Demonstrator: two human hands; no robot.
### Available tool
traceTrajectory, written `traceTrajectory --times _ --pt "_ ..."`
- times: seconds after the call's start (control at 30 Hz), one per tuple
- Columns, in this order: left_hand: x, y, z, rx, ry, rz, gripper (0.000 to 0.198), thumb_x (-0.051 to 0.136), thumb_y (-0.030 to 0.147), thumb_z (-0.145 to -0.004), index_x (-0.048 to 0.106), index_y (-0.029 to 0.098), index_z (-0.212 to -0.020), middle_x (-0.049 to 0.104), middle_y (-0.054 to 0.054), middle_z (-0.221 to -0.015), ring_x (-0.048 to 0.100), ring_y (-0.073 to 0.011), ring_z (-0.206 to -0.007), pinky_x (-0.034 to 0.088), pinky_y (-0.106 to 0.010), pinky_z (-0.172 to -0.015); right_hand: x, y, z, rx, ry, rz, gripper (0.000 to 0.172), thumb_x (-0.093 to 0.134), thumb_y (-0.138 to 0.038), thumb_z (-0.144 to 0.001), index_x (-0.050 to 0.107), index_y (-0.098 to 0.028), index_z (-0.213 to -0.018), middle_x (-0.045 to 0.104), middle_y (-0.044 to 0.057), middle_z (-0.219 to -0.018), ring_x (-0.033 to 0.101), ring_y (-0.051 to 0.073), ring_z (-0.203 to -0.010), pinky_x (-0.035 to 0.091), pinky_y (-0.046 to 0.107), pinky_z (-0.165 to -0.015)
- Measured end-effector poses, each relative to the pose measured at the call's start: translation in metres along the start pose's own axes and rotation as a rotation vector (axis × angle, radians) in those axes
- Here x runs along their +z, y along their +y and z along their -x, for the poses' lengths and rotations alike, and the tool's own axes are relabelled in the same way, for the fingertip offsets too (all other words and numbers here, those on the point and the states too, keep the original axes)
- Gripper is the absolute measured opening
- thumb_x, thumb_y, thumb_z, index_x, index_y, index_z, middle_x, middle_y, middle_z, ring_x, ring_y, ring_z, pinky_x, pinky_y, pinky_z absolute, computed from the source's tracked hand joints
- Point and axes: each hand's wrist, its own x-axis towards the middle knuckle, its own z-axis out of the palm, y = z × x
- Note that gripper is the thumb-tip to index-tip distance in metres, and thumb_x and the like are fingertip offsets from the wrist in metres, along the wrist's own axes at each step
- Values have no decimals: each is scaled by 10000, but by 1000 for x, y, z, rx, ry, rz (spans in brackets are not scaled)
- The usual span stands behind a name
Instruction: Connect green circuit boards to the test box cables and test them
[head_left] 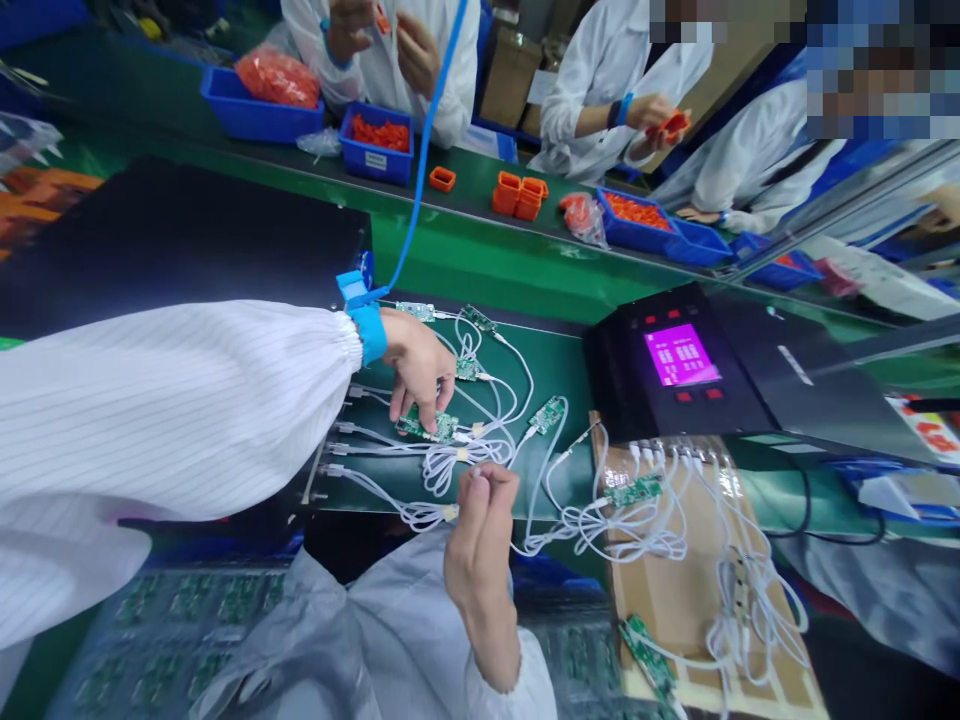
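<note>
Left hand (421,368) grips green board (446,428)

From here, the board sits mid-frame under those fingers; in the lower middle, the right hand (478,540) is pinched closed, on what I can't tell, beside white cables (487,452).

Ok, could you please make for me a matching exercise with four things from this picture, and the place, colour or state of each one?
1. Left hand
2. Wrist strap
3. Screen
4. Cardboard

A. Glowing purple
B. Beneath white cables
C. Touching a green circuit board
D. Light blue

Pairs: 1-C, 2-D, 3-A, 4-B
</note>
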Motion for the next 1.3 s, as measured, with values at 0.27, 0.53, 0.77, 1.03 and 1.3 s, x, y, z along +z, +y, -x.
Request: traceTrajectory --times 0.27,0.53,0.77,1.03,1.3 --pt "3 2 -2 -40 41 -59 420 1005 309 -508 669 136 -691 692 -110 -593 719 -301 -690 565 -431 -807 31 -14 -15 -432 7 168 223 571 -105 -1016 685 -217 -1172 649 78 -1016 651 171 -943 576 325 -839" --pt "2 -1 -6 -15 18 -38 391 1013 280 -476 687 139 -641 705 -129 -586 723 -317 -675 573 -450 -781 31 -9 -16 -409 -50 195 306 575 -171 -1033 596 -217 -1335 621 95 -1081 657 189 -978 606 344 -819" --pt "6 3 -7 -2 17 -37 368 1010 240 -515 670 100 -536 695 -169 -625 733 -340 -712 570 -474 -816 -4 14 -5 -376 -86 305 426 473 -135 -1047 433 -206 -1465 581 169 -1344 576 241 -1318 577 496 -1052" --pt "7 4 -6 -71 -50 -99 552 1021 474 -438 584 147 -520 695 -177 -574 707 -323 -667 596 -518 -785 -46 47 4 -267 -118 390 326 428 -269 -1094 591 -234 -1374 496 181 -1531 606 270 -1351 617 503 -1017" --pt "6 2 -5 -83 -74 -115 495 1008 406 -532 576 162 -533 684 -150 -572 711 -338 -714 591 -581 -804 -58 49 -1 -197 68 210 354 342 -400 -1122 522 -229 -869 613 -11 -682 621 150 -642 476 298 -648"
